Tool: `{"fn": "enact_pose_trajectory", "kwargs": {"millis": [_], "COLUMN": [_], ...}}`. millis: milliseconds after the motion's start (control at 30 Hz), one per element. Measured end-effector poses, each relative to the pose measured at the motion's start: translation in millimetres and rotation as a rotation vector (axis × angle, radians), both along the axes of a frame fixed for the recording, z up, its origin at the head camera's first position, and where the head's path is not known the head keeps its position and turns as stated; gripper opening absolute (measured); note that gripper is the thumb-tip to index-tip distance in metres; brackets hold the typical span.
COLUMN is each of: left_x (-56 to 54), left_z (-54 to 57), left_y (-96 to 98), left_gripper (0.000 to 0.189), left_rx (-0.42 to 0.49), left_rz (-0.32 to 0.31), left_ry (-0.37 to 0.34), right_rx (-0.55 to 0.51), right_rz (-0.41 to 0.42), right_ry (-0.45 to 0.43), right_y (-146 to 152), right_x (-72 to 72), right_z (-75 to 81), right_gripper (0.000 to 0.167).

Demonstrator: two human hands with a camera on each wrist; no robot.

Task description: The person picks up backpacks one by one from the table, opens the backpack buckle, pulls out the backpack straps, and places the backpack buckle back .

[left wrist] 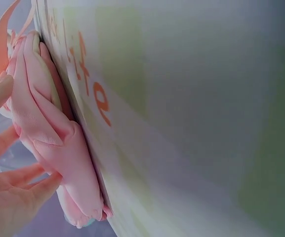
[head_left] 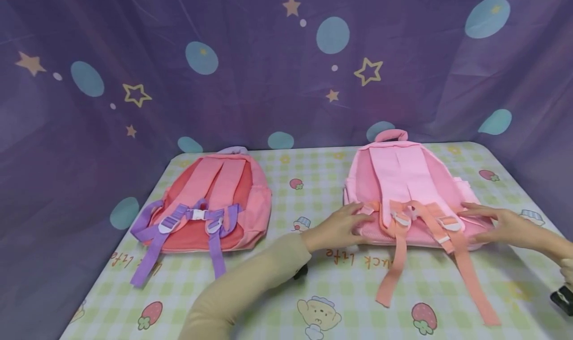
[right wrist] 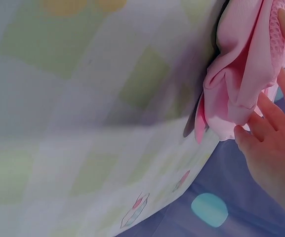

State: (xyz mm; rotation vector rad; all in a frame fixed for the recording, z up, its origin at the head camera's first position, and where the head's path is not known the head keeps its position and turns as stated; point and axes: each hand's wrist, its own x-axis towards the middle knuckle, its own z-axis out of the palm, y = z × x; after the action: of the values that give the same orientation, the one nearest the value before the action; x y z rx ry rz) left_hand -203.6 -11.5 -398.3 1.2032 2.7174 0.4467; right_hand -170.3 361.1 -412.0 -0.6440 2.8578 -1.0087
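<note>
A light pink backpack [head_left: 403, 170] lies on the table at the right, its shoulder straps facing up and its orange webbing [head_left: 470, 275] trailing toward the front edge. At its lower left corner is my left hand [head_left: 337, 226], fingers spread. The left wrist view shows its fingertips right at the bag's pink side [left wrist: 48, 113]. My right hand [head_left: 506, 225] is at the lower right corner, thumb and fingers apart. Seen from the right wrist, its fingers [right wrist: 270, 116] lie along the bag's side pocket [right wrist: 231, 94]. Neither hand curls round the bag.
A coral backpack [head_left: 257, 205] with purple webbing [head_left: 152, 255] and a white buckle [head_left: 197, 214] lies on the left half of the table, straps up. The table has a checked, printed cloth [head_left: 286, 280]. A purple curtain [head_left: 268, 81] hangs behind and at both sides.
</note>
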Motion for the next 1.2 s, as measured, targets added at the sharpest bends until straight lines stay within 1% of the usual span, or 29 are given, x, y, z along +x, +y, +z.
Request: {"fn": "enact_pose_trajectory", "kwargs": {"millis": [133,333,500,733,867,1033,1100,1200], "left_x": [-1.9,-5.4,-6.7,-7.2,-7.0,-7.1,-7.3,-8.1], "left_z": [-0.7,-3.7,-3.2,-1.1,-0.3,-0.4,0.0,-0.1], "left_y": [9.0,20.7,30.7,44.3,53.5,65.3,69.7,76.0], "left_gripper": [0.053,0.049,0.047,0.046,0.046,0.046,0.046,0.047], "left_rx": [-0.015,-0.013,-0.018,-0.034,-0.050,-0.078,-0.082,-0.085], "left_rz": [-0.019,-0.054,-0.077,-0.118,-0.122,-0.113,-0.111,-0.116], "left_ry": [0.009,0.037,0.054,0.062,0.047,0.046,0.052,0.063], "right_rx": [0.025,0.052,0.027,-0.004,0.025,0.085,0.086,0.080], "right_rz": [-0.015,-0.032,-0.039,-0.016,-0.042,-0.122,-0.148,-0.145], "right_ry": [-0.005,-0.012,-0.002,-0.004,-0.014,-0.069,-0.099,-0.091], "right_y": [10.1,23.8,34.3,50.8,61.7,70.4,71.3,74.8], "right_x": [0.7,0.9,1.1,-0.6,-1.5,-1.5,-1.2,-0.6], "right_z": [0.1,0.6,-1.3,-6.7,-8.9,-7.5,-5.8,-5.5], "right_gripper": [0.049,0.046,0.045,0.049,0.051,0.050,0.049,0.050]}}
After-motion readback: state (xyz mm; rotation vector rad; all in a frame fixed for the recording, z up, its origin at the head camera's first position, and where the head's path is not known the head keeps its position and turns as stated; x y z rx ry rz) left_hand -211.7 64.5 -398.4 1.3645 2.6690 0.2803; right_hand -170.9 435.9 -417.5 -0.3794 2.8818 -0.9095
